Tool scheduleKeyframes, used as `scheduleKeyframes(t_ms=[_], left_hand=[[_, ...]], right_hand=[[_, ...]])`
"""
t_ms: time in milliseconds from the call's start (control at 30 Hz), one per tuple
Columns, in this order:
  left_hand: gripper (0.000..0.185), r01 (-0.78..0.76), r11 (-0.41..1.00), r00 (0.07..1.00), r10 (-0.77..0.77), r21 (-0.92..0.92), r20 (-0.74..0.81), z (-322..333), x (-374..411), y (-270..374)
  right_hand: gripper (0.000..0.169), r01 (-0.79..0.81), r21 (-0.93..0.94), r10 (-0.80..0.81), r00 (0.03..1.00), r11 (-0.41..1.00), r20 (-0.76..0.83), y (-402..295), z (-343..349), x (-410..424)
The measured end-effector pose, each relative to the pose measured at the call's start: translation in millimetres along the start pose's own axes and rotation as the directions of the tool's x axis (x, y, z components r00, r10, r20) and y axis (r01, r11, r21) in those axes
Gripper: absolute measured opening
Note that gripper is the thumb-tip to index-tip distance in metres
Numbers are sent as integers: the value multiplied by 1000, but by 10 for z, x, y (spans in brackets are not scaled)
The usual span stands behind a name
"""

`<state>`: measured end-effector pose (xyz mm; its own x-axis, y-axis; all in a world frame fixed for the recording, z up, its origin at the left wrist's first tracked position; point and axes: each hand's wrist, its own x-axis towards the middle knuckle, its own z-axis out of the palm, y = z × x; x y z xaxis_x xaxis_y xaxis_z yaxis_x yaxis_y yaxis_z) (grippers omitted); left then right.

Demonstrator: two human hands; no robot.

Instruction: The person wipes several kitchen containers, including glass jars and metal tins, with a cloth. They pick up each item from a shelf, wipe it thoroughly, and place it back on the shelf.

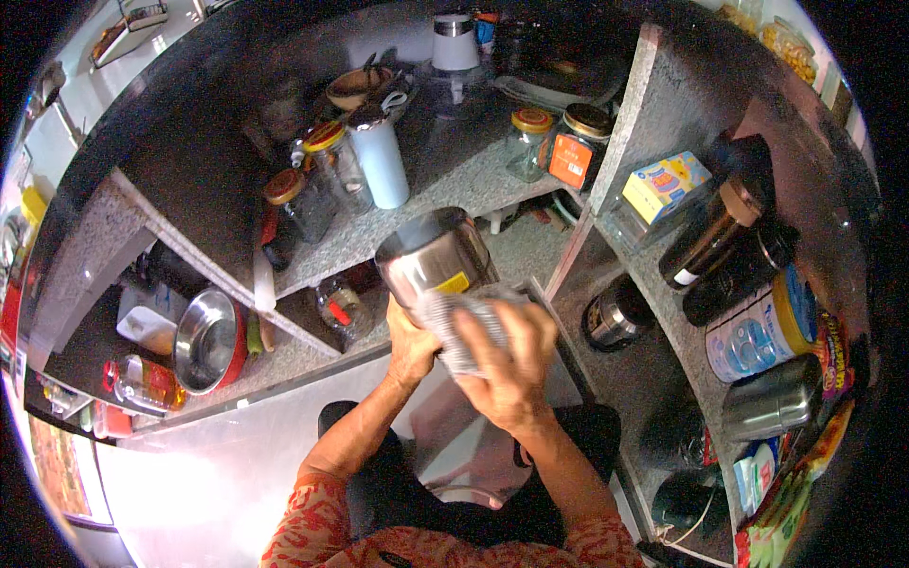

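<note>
My left hand (412, 341) holds a stainless steel container (429, 252) with a dark end from below, tilted in front of the shelves. A yellow label with writing is on its side. In my right hand (508, 362) is a bunched grey striped cloth (461, 330), pressed against the container's near end; the hand is slightly blurred. The near end lies hidden behind the cloth. Just beyond the container, a light blue tumbler (381, 163) stands on the granite shelf (440, 170) beside glass jars with red and yellow lids (334, 167).
A steel pot with a red outside (209, 341) and an oil bottle (145, 383) sit at the lower left. Granite dividers (625, 121) part the compartments. On the right shelf are a yellow box (664, 184), dark flasks (717, 227), a large tin (760, 330) and a steel canister (774, 397).
</note>
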<state>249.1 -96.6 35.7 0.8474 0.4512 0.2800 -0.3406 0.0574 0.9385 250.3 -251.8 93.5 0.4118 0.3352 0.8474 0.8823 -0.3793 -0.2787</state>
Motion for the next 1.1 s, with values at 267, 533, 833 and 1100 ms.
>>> scheduleKeyframes(t_ms=[267, 533, 833, 1100], left_hand=[[76, 92, 970, 994, -77, -227, 75, -239, -544, 267], [99, 51, 996, 982, -36, -73, 186, -410, -759, 363], [101, -10, 999, 987, 3, 39, 162, -611, -862, 454], [108, -234, 923, 962, 175, 307, 209, -793, -993, 458]], right_hand=[[43, 15, 198, -18, 1000, 980, 11, -58, 168, -42], [36, -536, 579, 510, 830, 615, 225, -48, 211, -76], [40, 225, 227, -225, 974, 948, -25, -399, 129, -65], [35, 81, 446, -223, 935, 891, 277, -243, 21, 125]])
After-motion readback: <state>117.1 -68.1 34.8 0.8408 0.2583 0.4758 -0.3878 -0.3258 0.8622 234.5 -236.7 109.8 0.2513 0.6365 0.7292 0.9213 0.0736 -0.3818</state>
